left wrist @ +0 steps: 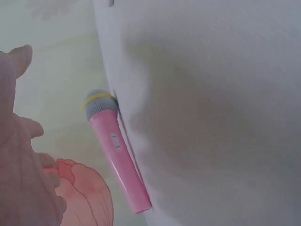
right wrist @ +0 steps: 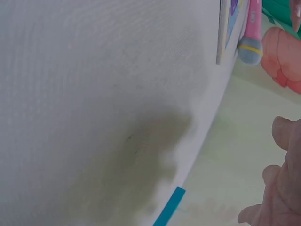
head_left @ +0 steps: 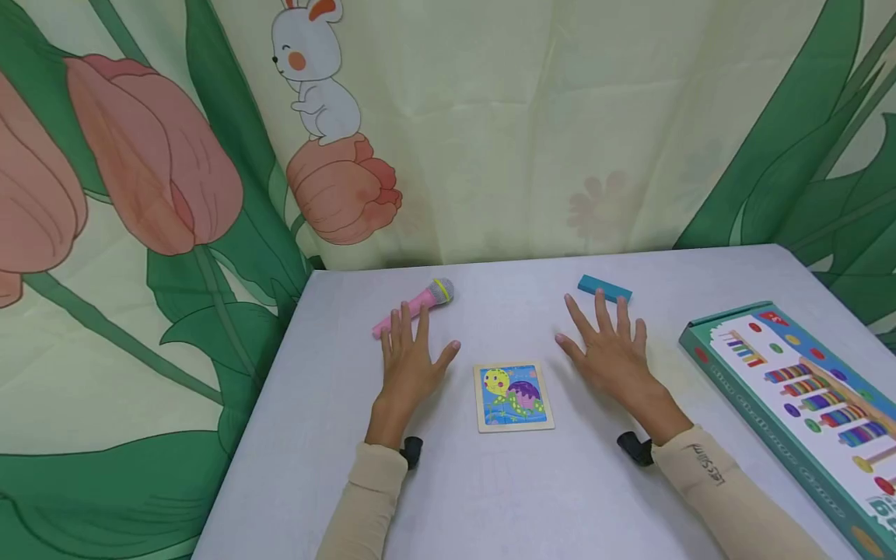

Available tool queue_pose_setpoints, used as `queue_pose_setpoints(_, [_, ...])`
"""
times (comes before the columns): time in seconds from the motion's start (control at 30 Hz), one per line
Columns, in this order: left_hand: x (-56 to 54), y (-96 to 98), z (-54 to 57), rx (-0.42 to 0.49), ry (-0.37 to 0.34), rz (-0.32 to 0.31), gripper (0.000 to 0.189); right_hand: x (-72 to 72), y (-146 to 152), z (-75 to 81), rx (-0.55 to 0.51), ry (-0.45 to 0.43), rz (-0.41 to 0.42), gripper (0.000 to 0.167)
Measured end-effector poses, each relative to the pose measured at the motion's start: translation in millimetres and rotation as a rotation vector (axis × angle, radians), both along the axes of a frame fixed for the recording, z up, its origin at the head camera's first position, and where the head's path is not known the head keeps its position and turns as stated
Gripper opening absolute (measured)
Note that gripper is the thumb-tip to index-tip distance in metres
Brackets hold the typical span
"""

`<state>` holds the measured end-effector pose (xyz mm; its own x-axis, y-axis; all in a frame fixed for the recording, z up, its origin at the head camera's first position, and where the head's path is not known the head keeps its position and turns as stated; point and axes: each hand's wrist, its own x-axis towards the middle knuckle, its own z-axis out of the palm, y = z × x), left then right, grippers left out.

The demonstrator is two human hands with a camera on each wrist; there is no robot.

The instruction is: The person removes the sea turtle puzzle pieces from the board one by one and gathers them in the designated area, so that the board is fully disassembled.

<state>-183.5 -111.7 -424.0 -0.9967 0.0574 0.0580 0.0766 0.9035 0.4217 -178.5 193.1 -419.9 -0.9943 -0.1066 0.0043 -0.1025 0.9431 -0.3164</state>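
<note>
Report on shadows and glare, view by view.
Head: faint soft shadows beside the left hand and right hand; left wrist: broad blurry shadow over the table, pale sheen along the mic; right wrist: similar soft shadow near the block.

Pink toy microphone (left wrist: 118,153), turtle picture puzzle (head_left: 514,397) and blue block (head_left: 605,288) on a white table (head_left: 504,498).
The microphone lies on its side, its yellow-banded grey head pointing away and rightward; the square puzzle lies flat, face up, its yellow-headed, purple-shelled turtle within a pale frame; the oblong block lies slantwise near the far edge.
</note>
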Motion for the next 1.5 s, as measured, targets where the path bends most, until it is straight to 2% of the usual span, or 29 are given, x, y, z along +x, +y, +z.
queue_pose_setpoints(0.2, [1.5, 0.8, 0.8, 0.002, -0.01, -0.003, 0.091, -2.7, 1, -4.6, 0.011, -0.003, 0.011, 0.074])
queue_pose_setpoints(0.27, [7.0, 3.1, 1.0, -0.035, -0.006, -0.009, 0.09, -4.4, 1, -4.8, 0.003, 0.0, 0.024, 0.074])
queue_pose_setpoints(0.33, [18.4, 10.2, 1.2, -0.094, -0.011, -0.044, 0.088, -6.6, -1, -4.1, -0.008, 0.005, 0.045, 0.073])
queue_pose_setpoints(0.4, [35.4, 23.9, 0.8, -0.149, -0.034, -0.124, 0.082, -9.0, -4, -2.9, -0.031, 0.018, 0.077, 0.07])
queue_pose_setpoints(0.5, [64.5, 52.2, 0.8, -0.195, -0.117, -0.311, 0.074, -12.9, -14, -1.9, -0.054, 0.052, 0.168, 0.061])
queue_pose_setpoints(0.57, [80.1, 69.7, -1.1, -0.228, -0.165, -0.417, 0.071, -14.8, -24, -0.9, -0.083, 0.071, 0.251, 0.05])
queue_pose_setpoints(0.63, [90.8, 82.3, -3.4, -0.299, -0.171, -0.476, 0.07, -16.2, -36, -0.9, -0.117, 0.07, 0.351, 0.038])
queue_pose_setpoints(0.7, [97.2, 90.3, -5.4, -0.374, -0.148, -0.489, 0.07, -17.4, -49, -1.6, -0.168, 0.037, 0.44, 0.028])
queue_pose_setpoints(0.8, [101.2, 95.1, -7.0, -0.454, -0.09, -0.487, 0.068, -19.1, -64, -4.8, -0.196, -0.025, 0.557, 0.025])
queue_pose_setpoints(0.9, [102.1, 96.2, -8.5, -0.479, -0.058, -0.493, 0.068, -21.2, -75, -8.0, -0.162, -0.05, 0.617, 0.025])
queue_pose_setpoints(1.1, [103.6, 96.8, -8.5, -0.489, -0.012, -0.498, 0.066, -21.7, -88, -6.1, -0.095, -0.068, 0.6, 0.021])
queue_pose_setpoints(1.23, [103.6, 97.4, -8.9, -0.513, 0.011, -0.496, 0.067, -22.2, -94, -4.4, -0.085, -0.094, 0.599, 0.025])
queue_pose_setpoints(1.5, [103.1, 96.6, -8.2, -0.477, -0.008, -0.492, 0.064, -23.3, -102, 0.8, -0.038, -0.135, 0.585, 0.024])
